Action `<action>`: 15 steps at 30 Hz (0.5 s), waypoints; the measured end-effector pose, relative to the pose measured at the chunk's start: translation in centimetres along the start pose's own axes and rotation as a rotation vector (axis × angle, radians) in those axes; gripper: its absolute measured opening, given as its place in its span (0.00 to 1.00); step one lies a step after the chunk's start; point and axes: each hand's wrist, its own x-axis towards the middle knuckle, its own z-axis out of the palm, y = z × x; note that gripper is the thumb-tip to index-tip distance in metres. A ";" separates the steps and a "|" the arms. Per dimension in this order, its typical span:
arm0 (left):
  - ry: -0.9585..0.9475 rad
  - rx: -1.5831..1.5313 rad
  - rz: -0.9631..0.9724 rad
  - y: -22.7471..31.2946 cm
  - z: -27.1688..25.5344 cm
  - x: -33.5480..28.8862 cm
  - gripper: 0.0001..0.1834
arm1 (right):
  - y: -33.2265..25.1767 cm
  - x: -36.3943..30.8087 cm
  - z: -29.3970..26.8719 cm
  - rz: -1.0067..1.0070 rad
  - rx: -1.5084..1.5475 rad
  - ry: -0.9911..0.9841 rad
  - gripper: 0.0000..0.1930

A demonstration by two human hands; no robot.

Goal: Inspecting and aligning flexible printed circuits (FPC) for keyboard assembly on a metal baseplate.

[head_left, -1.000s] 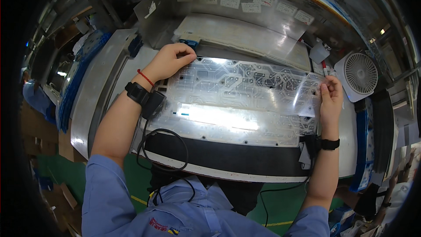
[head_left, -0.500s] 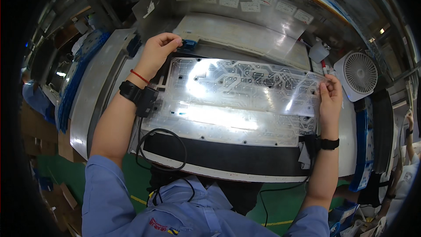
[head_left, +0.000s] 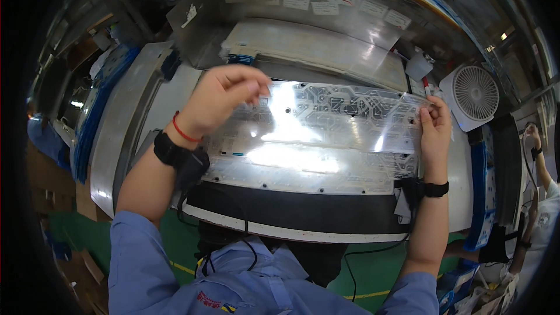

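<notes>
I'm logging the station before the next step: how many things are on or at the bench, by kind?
Clear printed film sheet: 1, held by the left hand and right hand
Metal plate under it: 1
White desk fan: 1
Total: 3

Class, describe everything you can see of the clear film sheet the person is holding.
The film sheet is thin, clear, glossy plastic printed with pale circuit traces and small holes. It is a long rectangle, held flat, slightly lifted over a metal plate. The left hand pinches its left end, the right hand its right edge. Lamp glare streaks it.
</notes>
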 end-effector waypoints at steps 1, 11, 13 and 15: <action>-0.130 0.071 0.005 0.5 0.8 -0.5 0.10 | -0.1 0.0 0.0 0.000 -0.008 0.002 0.13; -1.254 0.532 0.148 0.7 8.2 -4.4 0.09 | 0.0 0.1 0.2 0.017 0.035 0.005 0.13; -1.201 0.437 0.059 0.9 8.4 -5.1 0.08 | -0.1 0.0 0.5 0.026 0.037 0.017 0.14; -1.089 0.322 0.249 -0.8 7.9 -4.8 0.06 | 0.0 0.2 0.4 0.023 0.036 0.007 0.14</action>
